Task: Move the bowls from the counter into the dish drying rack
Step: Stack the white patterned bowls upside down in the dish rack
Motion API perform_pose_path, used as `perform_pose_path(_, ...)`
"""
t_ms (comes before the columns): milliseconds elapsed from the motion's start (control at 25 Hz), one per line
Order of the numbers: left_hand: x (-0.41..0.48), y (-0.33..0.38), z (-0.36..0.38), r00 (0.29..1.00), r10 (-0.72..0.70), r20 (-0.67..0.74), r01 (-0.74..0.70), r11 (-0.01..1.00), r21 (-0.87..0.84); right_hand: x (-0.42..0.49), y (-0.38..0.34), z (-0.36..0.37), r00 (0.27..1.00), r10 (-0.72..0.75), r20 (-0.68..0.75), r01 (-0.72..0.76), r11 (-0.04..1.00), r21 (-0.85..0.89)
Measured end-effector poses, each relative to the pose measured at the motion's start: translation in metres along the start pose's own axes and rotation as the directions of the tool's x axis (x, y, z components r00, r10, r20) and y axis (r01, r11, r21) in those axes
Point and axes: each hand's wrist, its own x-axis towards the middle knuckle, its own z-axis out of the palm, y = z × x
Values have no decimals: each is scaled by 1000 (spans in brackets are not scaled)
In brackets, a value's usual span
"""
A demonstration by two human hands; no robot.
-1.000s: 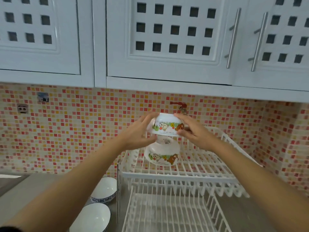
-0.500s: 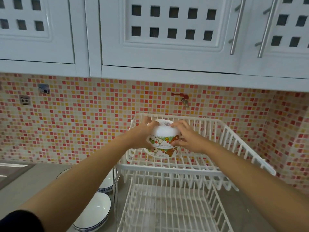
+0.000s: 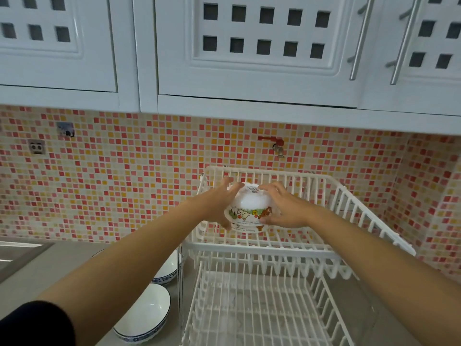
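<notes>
Head view: cartoon bowl [image 3: 250, 211] now lower, nested in rack [image 3: 331, 196]

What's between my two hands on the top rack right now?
In the head view, the upside-down cartoon bowl sits between the left hand and right hand, on the upper rack tier.

Cartoon-printed white bowl [image 3: 249, 208]: upside down, foot ring up, on upper tier of white wire dish drying rack [image 3: 349, 196], left part. Two white bowls with blue rims [image 3: 143, 318] [image 3: 167, 270]: upright on grey bench [image 3: 37, 270], just left of rack. Lower rack tier holds no bowls.
</notes>
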Motion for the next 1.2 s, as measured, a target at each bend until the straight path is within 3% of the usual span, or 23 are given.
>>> perform_pose_path(160,-18,-23,-30,995,-35,-95,28,997,-75,6,-37,-19,994,-22,-111,21,1000,-17)
perform_pose_path(280,-51,-71,-51,975,-147,-165,138,988,-64,34,-92,-26,972,-69,-224,69,998,-6)
perform_pose_path(360,-79,-113,-49,961,-245,-130,242,969,-39,61,-139,-18,968,-89,-236,95,995,14)
perform_pose_path(520,-139,-189,-15,911,-411,-40,410,912,-36,109,-234,39,989,-50,-141,67,990,122)
perform_pose_path(760,-229,-285,85,809,-546,217,565,825,-32,144,-342,200,988,41,148,-84,952,295)
perform_pose_path(960,-265,-331,176,699,-618,360,686,722,-92,152,-375,315,907,275,318,-390,833,392)
perform_pose_path(1200,-273,-344,283,596,-664,452,773,627,-98,162,-391,403,786,443,432,-609,679,410)
